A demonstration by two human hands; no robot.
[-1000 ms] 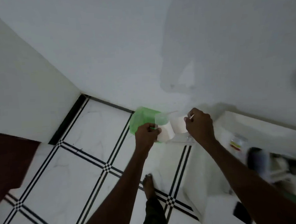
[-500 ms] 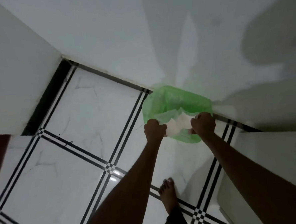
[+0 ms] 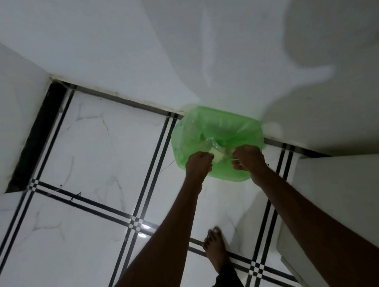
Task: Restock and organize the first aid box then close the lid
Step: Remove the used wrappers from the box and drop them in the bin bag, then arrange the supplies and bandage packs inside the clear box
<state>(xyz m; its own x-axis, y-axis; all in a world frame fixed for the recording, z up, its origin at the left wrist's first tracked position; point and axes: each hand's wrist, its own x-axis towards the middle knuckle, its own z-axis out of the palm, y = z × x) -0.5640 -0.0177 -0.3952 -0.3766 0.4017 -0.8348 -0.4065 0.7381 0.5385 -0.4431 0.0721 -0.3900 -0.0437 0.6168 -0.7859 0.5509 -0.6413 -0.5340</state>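
Both my hands hover over a bin lined with a green plastic bag that stands against the wall. My left hand is a fist with a pale wrapper and a scrap of clear plastic sticking out beside it, above the bag's mouth. My right hand is close to the right of it, fingers curled shut; I cannot see anything inside it. The first aid box is out of view.
A white cabinet or counter edge runs along the right. My bare foot stands on white marble tiles with black stripes. White walls meet in a corner at the left.
My view swung down and left, from the counter with supplies to the floor and bin. Both hands carried the wrappers over the green bag and moved closer together.
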